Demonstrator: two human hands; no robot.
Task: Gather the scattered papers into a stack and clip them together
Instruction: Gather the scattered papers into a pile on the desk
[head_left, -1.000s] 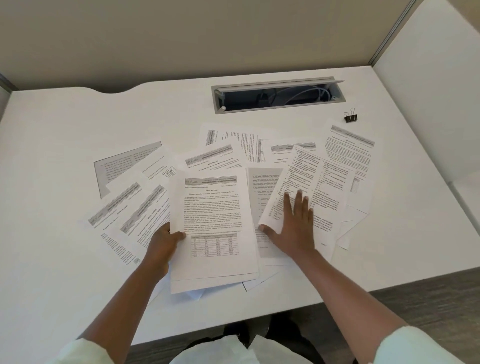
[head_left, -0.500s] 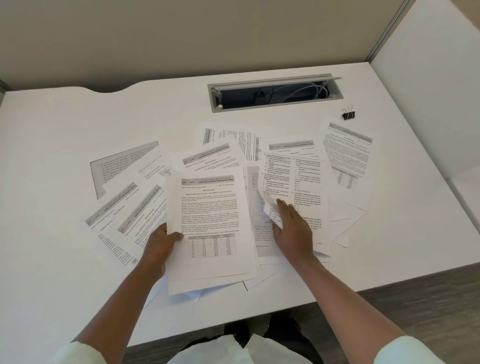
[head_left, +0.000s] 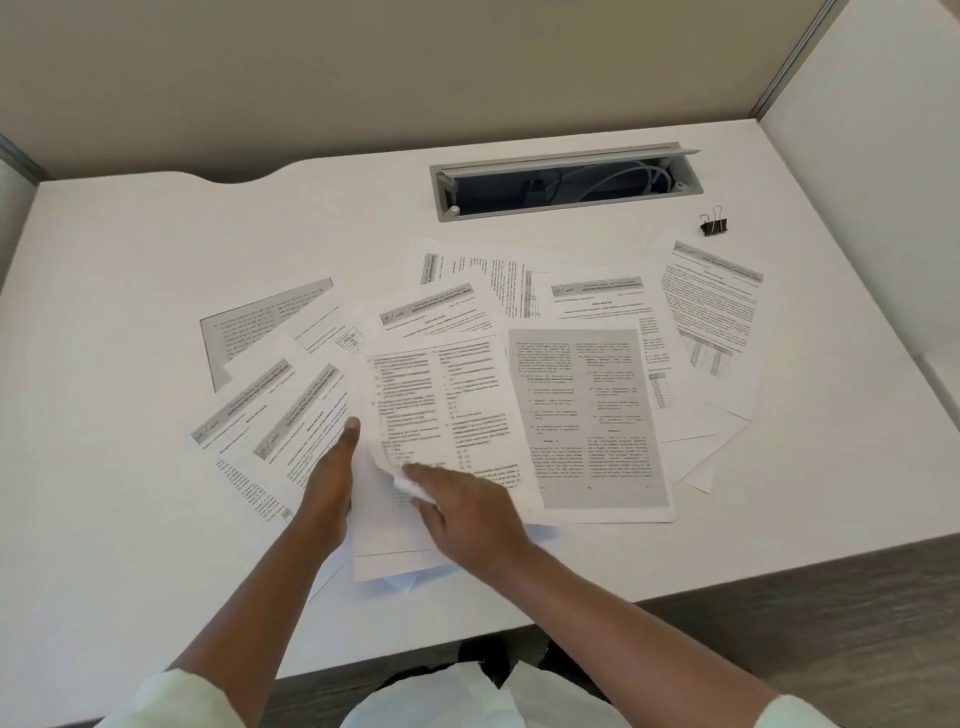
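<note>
Head view: two-column sheet (head_left: 441, 405) has come across from the right of the spread and now lies on top of the stack (head_left: 384, 561), centre-front on the counter (head_left: 130, 519). Right hand (head_left: 470, 514) brought it over. Its fingers (head_left: 431, 473) are clamped on the sheet's near-left corner, which curls up over them; motion blur hides the exact pinch. Left hand (head_left: 324, 488) hasn't left the stack's left edge: thumb on top, fingers hidden under the paper, so it reads as a grip.

Meaning: one more page collected, but it sits skewed, not squared. Most papers are still loose, so gathering looks well short of done and clipping is not yet started.

Around:
- grey page (head_left: 587, 415) just right of the stack, uncovered by the move; probably the next pick
- header sheets (head_left: 260, 415) fanned to the left, tucked under the left hand
- more sheets behind the stack, plus far-right sheet (head_left: 717, 312)
- binder clip (head_left: 713, 224) back right, well apart from the stack, untouched
- cable tray (head_left: 566, 182) open behind the papers, clear of them

In the way: sheets overlap, so dragging one likely shifts its neighbours. Both hands are busy, so the clip needs one freed.
</note>
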